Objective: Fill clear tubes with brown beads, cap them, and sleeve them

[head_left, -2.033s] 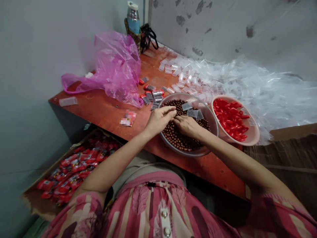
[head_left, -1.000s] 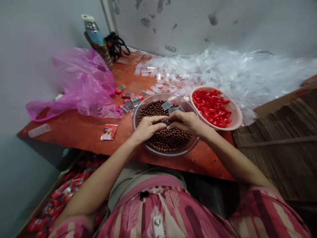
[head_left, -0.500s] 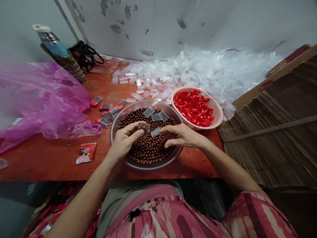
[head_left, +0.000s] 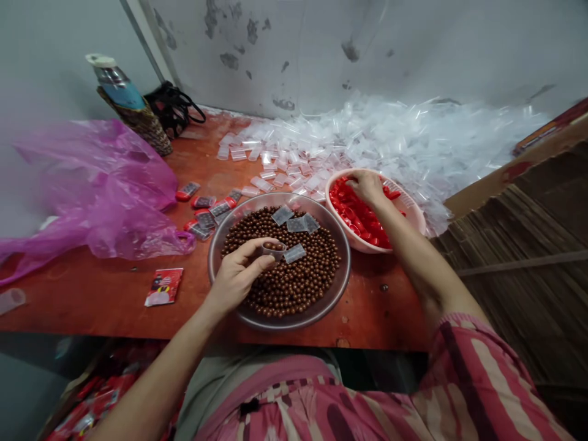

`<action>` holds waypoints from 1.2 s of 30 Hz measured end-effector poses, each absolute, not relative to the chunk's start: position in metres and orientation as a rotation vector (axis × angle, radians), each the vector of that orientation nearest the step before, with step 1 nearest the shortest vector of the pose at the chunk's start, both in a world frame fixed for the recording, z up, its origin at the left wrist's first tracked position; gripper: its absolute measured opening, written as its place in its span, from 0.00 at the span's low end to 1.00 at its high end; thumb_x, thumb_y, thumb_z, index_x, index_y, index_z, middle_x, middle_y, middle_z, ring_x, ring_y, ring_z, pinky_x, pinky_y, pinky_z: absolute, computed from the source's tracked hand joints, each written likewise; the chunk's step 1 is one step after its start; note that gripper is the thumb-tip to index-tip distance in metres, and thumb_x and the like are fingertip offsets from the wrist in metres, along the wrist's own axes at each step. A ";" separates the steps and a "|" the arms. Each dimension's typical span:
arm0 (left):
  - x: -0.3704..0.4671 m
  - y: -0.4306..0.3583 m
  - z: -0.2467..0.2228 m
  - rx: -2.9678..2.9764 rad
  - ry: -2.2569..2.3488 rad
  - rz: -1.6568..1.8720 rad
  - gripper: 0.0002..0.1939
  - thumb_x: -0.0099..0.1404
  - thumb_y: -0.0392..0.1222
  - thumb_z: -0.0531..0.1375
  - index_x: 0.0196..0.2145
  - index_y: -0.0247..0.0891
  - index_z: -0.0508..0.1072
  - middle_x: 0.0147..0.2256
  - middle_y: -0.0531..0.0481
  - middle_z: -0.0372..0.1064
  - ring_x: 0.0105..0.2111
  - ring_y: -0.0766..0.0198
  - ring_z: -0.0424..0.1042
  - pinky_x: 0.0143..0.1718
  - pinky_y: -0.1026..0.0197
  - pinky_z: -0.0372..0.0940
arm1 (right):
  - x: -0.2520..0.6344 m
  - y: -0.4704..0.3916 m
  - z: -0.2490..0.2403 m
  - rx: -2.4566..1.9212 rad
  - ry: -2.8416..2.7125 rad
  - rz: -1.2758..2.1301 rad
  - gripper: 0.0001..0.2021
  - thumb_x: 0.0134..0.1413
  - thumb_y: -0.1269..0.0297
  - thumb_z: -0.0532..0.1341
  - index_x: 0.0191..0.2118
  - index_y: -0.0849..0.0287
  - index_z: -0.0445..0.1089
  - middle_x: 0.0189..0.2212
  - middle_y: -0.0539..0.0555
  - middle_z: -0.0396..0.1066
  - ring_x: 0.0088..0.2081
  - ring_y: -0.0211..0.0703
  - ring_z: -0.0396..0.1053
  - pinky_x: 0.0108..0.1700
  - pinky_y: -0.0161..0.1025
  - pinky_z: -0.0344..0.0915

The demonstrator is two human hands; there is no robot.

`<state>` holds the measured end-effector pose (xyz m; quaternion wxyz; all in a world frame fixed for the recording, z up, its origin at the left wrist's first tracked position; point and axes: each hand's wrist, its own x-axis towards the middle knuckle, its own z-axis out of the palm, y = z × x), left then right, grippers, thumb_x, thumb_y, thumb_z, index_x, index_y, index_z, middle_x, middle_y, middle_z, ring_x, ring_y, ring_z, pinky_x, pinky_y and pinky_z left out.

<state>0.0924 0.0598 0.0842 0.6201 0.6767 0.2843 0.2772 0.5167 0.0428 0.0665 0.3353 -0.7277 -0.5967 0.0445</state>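
Between the thumb and fingers of my left hand point(head_left: 241, 272) is a small clear container point(head_left: 274, 250) with brown balls showing at its open end. It is held above the metal bowl point(head_left: 342, 288), which is full of brown balls point(head_left: 294, 288). Several clear containers point(head_left: 294, 253) lie on the balls. My right hand point(head_left: 366, 185) reaches into the pink basket point(head_left: 416, 211) among red caps point(head_left: 353, 211). Its fingertips are down in the caps, and what they hold, if anything, is hidden.
Clear empty containers point(head_left: 390, 141) are heaped along the wall. Left of the bowl lie filled red-capped containers point(head_left: 204, 217), a red packet point(head_left: 164, 286) and a purple plastic bag point(head_left: 105, 196). A bottle point(head_left: 119, 89) stands behind. Stacked cardboard point(head_left: 519, 269) rises at the right.
My right hand has moved from over the bowl, up and right, into the basket of red caps. My left hand still holds the container, now tilted so that its open end shows.
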 end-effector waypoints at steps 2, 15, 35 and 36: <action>0.091 0.060 0.082 1.519 0.665 0.622 0.19 0.60 0.49 0.63 0.46 0.39 0.74 0.45 0.46 0.74 0.45 0.57 0.73 0.48 0.56 0.69 | 0.513 0.057 0.061 -1.943 -1.515 0.005 0.09 0.49 0.60 0.66 0.25 0.55 0.68 0.26 0.52 0.73 0.40 0.46 0.73 0.45 0.45 0.69; 0.094 0.056 0.087 1.455 0.633 0.707 0.21 0.60 0.49 0.62 0.48 0.36 0.74 0.47 0.44 0.75 0.45 0.56 0.74 0.47 0.55 0.70 | 0.413 0.007 0.114 -1.674 -1.331 0.252 0.08 0.56 0.62 0.60 0.41 0.54 0.71 0.35 0.51 0.76 0.35 0.44 0.73 0.37 0.41 0.70; 0.085 0.045 0.085 1.821 0.563 0.984 0.12 0.62 0.39 0.60 0.44 0.40 0.78 0.42 0.49 0.78 0.43 0.60 0.76 0.49 0.61 0.66 | 0.260 -0.032 0.130 -1.419 -2.193 -0.142 0.16 0.61 0.69 0.54 0.54 0.56 0.65 0.41 0.60 0.72 0.42 0.49 0.71 0.44 0.45 0.70; 0.084 0.045 0.084 1.836 0.565 0.986 0.12 0.62 0.39 0.59 0.43 0.40 0.78 0.42 0.49 0.78 0.43 0.60 0.76 0.49 0.61 0.66 | 0.259 -0.033 0.129 -1.412 -2.205 -0.170 0.17 0.61 0.69 0.54 0.55 0.56 0.65 0.41 0.60 0.72 0.42 0.49 0.71 0.44 0.45 0.70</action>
